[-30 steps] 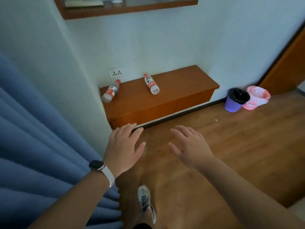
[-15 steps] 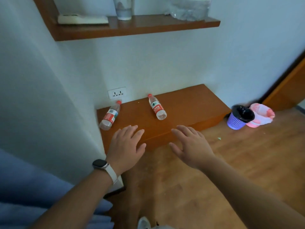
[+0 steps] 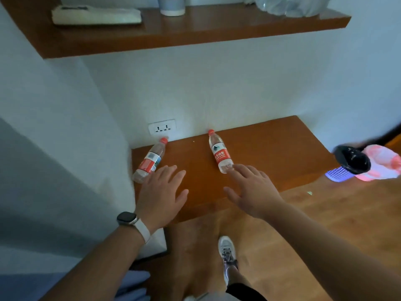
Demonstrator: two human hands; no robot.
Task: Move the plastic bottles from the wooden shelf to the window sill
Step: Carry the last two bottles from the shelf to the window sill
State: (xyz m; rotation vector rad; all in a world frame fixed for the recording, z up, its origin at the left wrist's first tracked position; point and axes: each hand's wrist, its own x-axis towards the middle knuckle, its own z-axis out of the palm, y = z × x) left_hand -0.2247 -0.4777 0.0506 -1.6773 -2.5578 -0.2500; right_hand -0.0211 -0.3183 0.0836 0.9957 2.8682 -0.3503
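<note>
Left bottle (image 3: 149, 160): flat on wooden shelf (image 3: 271, 153), by wall corner. Right bottle (image 3: 220, 152): flat, mid-shelf. Left hand (image 3: 161, 196), right hand (image 3: 253, 192): fingers spread, holding nothing; closer than before, fingertips now just beside each bottle's base.

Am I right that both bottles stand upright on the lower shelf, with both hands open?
Not quite: the head view shows the left bottle and right bottle lying on their sides on the lower shelf; left hand and right hand are open.
</note>
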